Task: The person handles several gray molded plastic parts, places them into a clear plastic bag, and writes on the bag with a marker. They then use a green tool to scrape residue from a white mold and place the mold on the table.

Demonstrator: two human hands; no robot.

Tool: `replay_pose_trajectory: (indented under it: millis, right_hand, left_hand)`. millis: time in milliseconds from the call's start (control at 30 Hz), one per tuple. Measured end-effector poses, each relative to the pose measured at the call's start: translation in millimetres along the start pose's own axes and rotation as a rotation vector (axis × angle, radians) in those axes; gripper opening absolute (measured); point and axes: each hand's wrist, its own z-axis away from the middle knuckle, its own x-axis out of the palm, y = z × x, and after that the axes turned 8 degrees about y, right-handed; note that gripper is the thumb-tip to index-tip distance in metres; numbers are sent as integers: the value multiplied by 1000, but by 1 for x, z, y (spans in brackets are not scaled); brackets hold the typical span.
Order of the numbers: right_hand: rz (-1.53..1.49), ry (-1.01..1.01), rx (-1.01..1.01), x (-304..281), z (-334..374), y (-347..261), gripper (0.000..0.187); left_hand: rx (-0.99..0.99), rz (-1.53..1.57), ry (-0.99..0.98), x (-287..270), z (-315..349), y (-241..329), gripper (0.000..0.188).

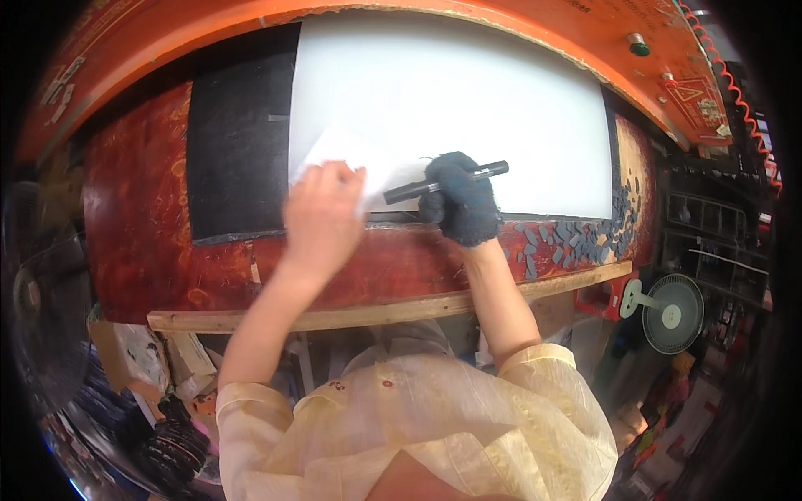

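Observation:
My left hand (pixel 324 209) is bare and slightly blurred, its fingers closed on a small white sheet of paper (pixel 355 154) that is lifted at one corner. Beside it, my right hand (pixel 461 200) wears a dark knitted glove and grips a black marker (pixel 493 169), held crosswise and pointing left and right. Whether the marker is capped I cannot tell. Both hands are over the near edge of a large white sheet (pixel 501 92), which lies flat on a black mat (pixel 238 159).
An orange machine frame (pixel 418 12) spans the far side. Small dark flat pieces (pixel 576 242) lie scattered at the right of the red-brown table (pixel 134 242). A wooden strip (pixel 376 316) runs along its near edge. A fan (pixel 671 316) stands at the lower right.

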Motion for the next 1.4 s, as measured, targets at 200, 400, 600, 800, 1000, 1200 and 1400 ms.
replay_pose_trajectory:
  millis: [200,400,600,800,1000,1200,1400]
  right_hand:
    - [-58,37,-15,-17,15,-2,16]
    - [635,-95,-438,-12,33,-6,14]
    - [1271,-416,-846,15,68,-10,9]
    - [702,-372,-519,-15,98,-64,7]
    - [282,-57,-482,-22,47,-36,25]
    - [458,85,-548,-21,5,10,19]
    - [393,49,-541,5,-15,18,12]
  left_hand:
    - [-165,281,-270,-7,21,42,75]
    - [-37,290,-61,-29,35,59,70]
    - [-189,450,108,-4,53,60,34]
    - [-757,414,-7,-44,38,3,11]
    - [47,233,160,-9,37,-12,24]
    - [18,48,197,32,38,2,29]
    - [-177,45,209,44,51,24,34]
